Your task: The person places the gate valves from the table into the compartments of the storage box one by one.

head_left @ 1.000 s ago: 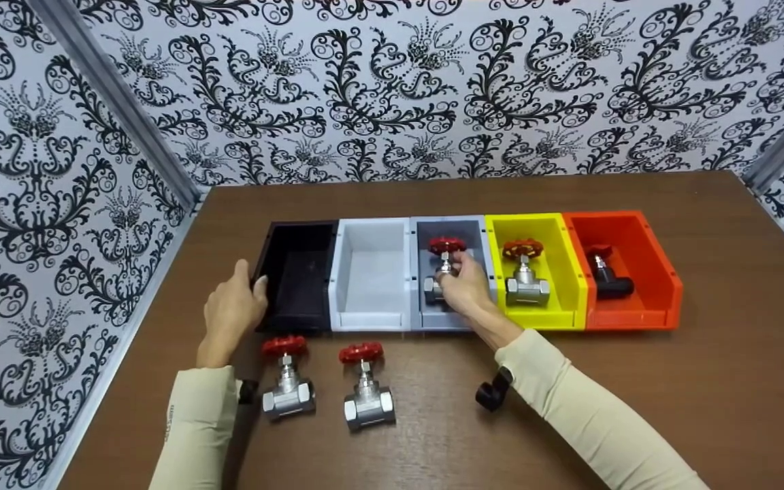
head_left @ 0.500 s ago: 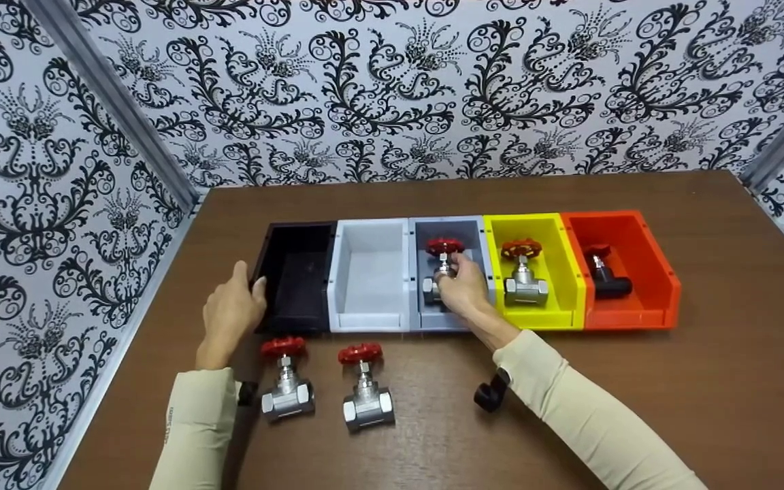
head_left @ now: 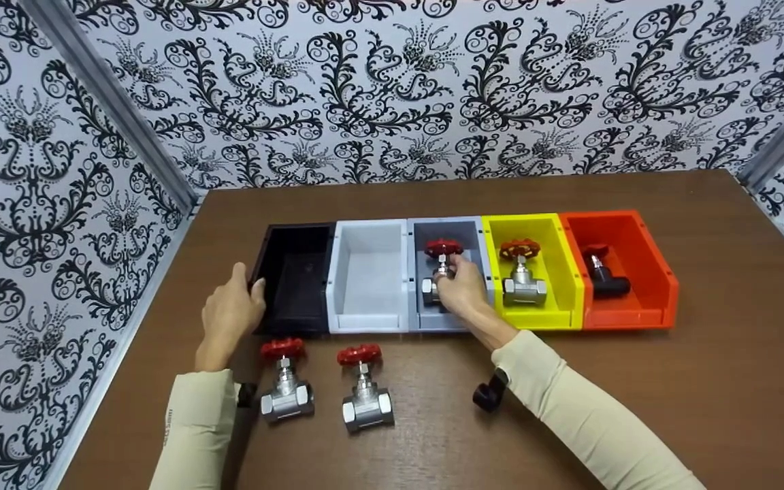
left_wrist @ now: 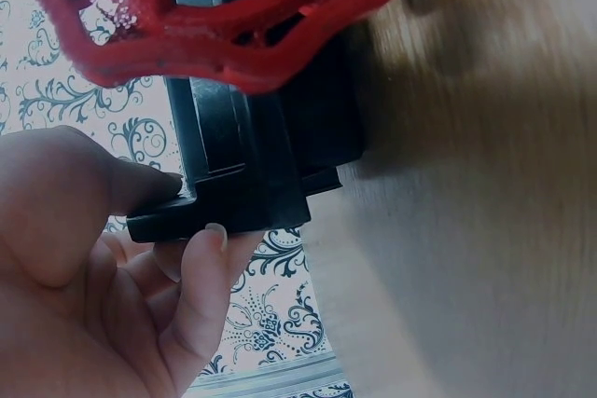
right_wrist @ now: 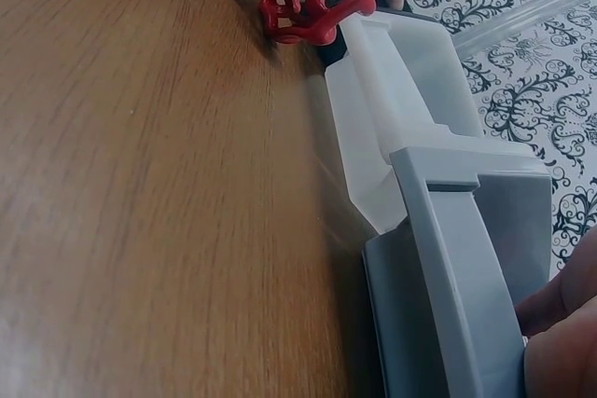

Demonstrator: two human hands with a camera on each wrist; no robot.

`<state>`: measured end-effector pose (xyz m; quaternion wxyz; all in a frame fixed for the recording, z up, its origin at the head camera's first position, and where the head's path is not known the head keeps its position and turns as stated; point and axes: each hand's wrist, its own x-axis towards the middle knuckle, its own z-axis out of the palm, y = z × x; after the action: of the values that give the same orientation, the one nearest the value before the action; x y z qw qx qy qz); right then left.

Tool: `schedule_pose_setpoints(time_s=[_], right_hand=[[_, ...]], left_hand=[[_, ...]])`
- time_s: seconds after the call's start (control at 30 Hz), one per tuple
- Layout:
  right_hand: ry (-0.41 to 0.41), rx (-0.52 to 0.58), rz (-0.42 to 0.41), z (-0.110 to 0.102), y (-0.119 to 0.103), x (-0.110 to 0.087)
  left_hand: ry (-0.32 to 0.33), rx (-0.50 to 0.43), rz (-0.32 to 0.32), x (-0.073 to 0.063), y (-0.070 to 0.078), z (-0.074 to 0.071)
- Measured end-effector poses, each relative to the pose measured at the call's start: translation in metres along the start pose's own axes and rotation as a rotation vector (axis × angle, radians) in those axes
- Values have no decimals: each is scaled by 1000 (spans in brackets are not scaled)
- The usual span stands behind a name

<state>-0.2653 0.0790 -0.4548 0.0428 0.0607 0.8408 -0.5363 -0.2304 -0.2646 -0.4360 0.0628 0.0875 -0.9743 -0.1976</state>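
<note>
My left hand (head_left: 231,309) grips the outer left wall of a black bin (left_wrist: 247,200), with the thumb and fingers on either side of the wall in the left wrist view. Inside the grey bin (head_left: 443,324), my right hand (head_left: 463,291) holds a gate valve with a red handwheel (head_left: 443,247) by its stem and body. The valve stands with its wheel toward the back; the hand hides part of it. Two similar valves lie on the table in front of the bins, a left valve (head_left: 287,398) and a right valve (head_left: 367,405).
The bins stand in one joined row. A white bin (head_left: 373,321) sits between black and grey. To the right, a yellow bin (head_left: 565,272) contains another red-wheeled valve (head_left: 523,286), and an orange bin (head_left: 657,272) has a black-bodied valve (head_left: 610,286). Patterned walls (head_left: 392,88) enclose the brown table (head_left: 739,381).
</note>
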Motion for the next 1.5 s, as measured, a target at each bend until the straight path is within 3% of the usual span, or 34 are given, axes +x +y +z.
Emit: schedule_pose_setpoints(time_s=[0.4,0.93,1.2,1.5], right_hand=[[-16,-15,11,-1,0,-1],[11,-78,-34,0,0,0],[-1,-88,15,1,-3,-3],[76,-152,-88,3,-4,-7]], left_hand=[[-19,7,-10,0,0,-2],[-17,2,-11,0,0,-1],[-23,-1,-7,1,-1,-2],[-32,4,-14,1,-1,-2]])
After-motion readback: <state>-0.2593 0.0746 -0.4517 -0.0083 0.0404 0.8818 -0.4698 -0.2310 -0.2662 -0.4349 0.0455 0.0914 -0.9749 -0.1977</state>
